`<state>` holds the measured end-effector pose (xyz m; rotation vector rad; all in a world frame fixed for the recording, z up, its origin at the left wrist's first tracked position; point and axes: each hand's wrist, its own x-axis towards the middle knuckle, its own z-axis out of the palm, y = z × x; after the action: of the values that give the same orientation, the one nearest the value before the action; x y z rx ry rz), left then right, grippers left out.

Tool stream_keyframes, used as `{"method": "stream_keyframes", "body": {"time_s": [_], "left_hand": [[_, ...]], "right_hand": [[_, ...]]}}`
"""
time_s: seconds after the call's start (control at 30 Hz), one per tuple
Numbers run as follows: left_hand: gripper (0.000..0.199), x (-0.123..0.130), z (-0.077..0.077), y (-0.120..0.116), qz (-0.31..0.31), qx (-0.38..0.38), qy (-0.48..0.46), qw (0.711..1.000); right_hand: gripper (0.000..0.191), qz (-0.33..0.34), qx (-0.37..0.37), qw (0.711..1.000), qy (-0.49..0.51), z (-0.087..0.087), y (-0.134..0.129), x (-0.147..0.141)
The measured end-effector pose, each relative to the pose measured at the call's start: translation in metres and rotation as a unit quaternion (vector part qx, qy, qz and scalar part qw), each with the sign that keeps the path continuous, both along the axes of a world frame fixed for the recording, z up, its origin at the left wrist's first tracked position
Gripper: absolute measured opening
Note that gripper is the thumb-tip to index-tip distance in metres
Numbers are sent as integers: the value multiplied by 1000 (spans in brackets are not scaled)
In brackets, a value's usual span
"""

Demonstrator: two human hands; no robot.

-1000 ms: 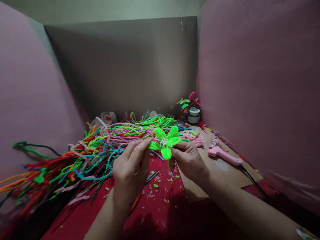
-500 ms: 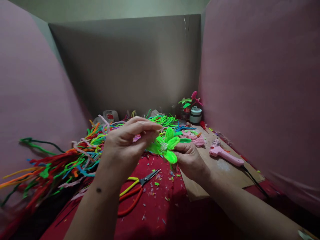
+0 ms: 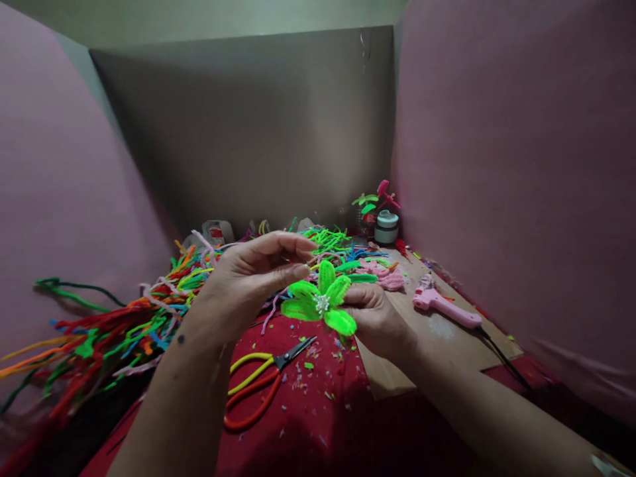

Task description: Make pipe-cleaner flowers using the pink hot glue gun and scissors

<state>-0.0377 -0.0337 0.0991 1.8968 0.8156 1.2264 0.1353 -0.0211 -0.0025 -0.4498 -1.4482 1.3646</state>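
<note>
A bright green pipe-cleaner flower [image 3: 341, 320] with a white beaded-looking centre faces me in mid-air. My right hand [image 3: 375, 315] grips it from behind on the right; the fingertips are partly hidden by the petals. Just up and left of the petals is my left hand [image 3: 248, 271], its thumb apart from its bent fingers and nothing visible between them. Below the flower, scissors [image 3: 278, 364] with one yellow and one red handle lie on the red cloth [image 3: 298, 437] among small coloured clippings.
A large heap of coloured pipe cleaners [image 3: 119, 328] spreads on the left. To the right, a pink glue gun [image 3: 447, 308] with a black cord rests on a brown board [image 3: 397, 371]. Pink fuzzy pieces [image 3: 390, 278] and a lidded jar [image 3: 386, 227] stand farther back.
My left hand has drawn away from the petals, and its thumb has parted from the fingers. The flower has shifted slightly left and down in my right hand, showing its left petals fully.
</note>
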Motion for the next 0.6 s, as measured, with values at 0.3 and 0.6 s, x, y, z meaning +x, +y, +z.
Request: {"method": "stream_keyframes", "body": {"time_s": [0.3,0.6], "left_hand": [[8,16,19,-15,74,216,287,930],[7,28,19,-11,88,211,296,928]], "right_hand": [[16,37,-1,999,-27,4,-2,0],[21,37,-28,998,-33,5,-3,-2]]}}
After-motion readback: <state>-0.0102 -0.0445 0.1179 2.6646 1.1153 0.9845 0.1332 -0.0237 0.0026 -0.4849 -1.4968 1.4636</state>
